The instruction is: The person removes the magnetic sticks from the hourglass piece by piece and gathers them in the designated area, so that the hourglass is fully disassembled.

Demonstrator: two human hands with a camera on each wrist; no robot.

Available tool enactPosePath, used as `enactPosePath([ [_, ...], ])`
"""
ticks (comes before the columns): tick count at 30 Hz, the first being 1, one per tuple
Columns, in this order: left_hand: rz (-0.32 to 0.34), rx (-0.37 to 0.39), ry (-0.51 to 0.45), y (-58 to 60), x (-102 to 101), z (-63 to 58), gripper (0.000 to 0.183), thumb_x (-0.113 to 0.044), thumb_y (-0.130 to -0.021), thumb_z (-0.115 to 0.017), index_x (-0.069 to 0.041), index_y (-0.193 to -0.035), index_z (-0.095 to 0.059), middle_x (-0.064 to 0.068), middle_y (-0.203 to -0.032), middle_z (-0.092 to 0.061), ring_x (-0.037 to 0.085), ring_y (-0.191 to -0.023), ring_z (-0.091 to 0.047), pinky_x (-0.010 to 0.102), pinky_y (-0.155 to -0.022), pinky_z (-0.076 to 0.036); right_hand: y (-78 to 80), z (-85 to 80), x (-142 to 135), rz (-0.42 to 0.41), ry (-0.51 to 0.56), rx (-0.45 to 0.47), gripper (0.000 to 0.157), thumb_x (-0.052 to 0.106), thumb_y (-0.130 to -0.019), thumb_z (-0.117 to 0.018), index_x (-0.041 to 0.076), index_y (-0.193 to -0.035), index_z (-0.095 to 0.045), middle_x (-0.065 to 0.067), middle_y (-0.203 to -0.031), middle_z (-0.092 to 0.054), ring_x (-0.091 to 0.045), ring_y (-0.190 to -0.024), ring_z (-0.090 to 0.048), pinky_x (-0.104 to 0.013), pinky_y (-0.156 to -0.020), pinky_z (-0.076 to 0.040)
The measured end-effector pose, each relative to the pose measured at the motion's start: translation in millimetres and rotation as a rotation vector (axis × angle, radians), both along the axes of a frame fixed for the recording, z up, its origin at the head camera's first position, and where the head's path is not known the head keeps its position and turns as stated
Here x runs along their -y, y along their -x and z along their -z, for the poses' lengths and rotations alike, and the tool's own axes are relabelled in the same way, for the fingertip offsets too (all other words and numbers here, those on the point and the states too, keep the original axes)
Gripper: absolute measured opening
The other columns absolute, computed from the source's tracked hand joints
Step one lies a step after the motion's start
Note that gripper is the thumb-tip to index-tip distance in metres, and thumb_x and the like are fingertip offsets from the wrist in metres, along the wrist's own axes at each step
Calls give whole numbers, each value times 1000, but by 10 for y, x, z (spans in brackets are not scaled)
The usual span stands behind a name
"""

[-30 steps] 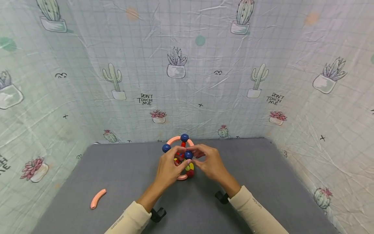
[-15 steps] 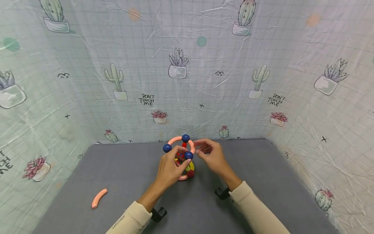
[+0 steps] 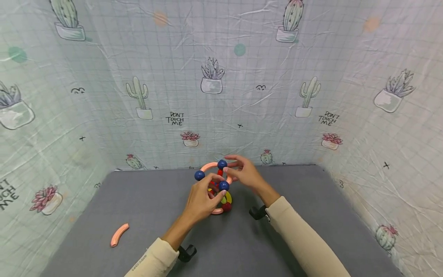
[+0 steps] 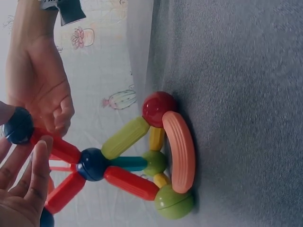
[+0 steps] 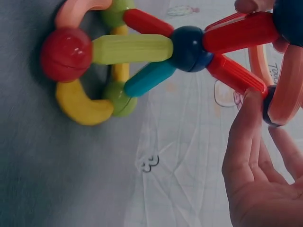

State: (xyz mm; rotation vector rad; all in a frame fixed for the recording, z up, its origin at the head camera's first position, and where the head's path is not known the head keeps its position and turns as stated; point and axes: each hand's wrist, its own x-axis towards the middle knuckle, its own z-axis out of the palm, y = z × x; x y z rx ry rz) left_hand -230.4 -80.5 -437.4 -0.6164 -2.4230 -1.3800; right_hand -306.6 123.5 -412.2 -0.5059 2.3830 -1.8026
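Left hand (image 3: 201, 199): grip holds near ball (image 3: 223, 186); right hand (image 3: 248, 175): grip holds far ball (image 3: 222, 164). Uneven push may pull red rods (image 4: 66, 192) off middle ball (image 4: 91, 164).

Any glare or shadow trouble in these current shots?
Head view: pale glints along the creased backdrop, soft-edged shadows on the grey table; left wrist view: darker shadow beside the curved salmon rod, highlight on the red ball; right wrist view: tabletop dim around that ball, small reflections on the central blue ball.
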Motion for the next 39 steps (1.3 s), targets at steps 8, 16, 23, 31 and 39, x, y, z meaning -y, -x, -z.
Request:
enactPosePath([
  [8, 27, 6, 16, 16, -6, -8, 37, -24, -92, -85, -24, -125, -68, -5, -106, -76, 16, -83, -74, 26, -63, -58, 58, -15, 96, -22, 32, 73, 42, 21, -102, -74, 19, -143, -66, -17, -120, -70, -21, -75, -70, -42, -74, -64],
  [16, -104, -202, 226, 21, -115, 14, 49, -34, -83, -93, -16, -120, -69, 1, -108, -66, 15, -80, -61, 24, -68, -51, 16, 14, 103, 6, 65, 54, 40, 18, -102, -73, 20, -142, -68, -20, -119, -68, -17, -69, -67, -32, -66, -62],
  [23, -143, -240, 294, 45, -160, 29, 45, -32, -84, -93, -14, -116, -67, 2, -104, -62, 10, -77, -56, 23, -66, -51, -15, 29, 118, 38, 47, 53, 37, 20, -102, -73, 24, -139, -70, -20, -123, -67, -21, -78, -70, -30, -67, -62],
  [31, -124, -270, 275, 52, -154, 42, 38, -21, -86, -88, -12, -116, -66, 4, -106, -60, 15, -79, -65, 28, -71, -59, -3, 63, 120, 42, 37, 36, 36, 21, -103, -72, 26, -138, -70, -17, -122, -69, -23, -87, -72, -31, -68, -62],
  [39, -147, -270, 295, 36, -152, 51, 42, -19, -82, -92, -14, -114, -65, 3, -104, -55, 12, -76, -59, 25, -67, -54, -22, 51, 146, 38, 47, 20, 37, 19, -102, -73, 24, -139, -70, -18, -121, -69, -23, -86, -71, -31, -68, -62],
])
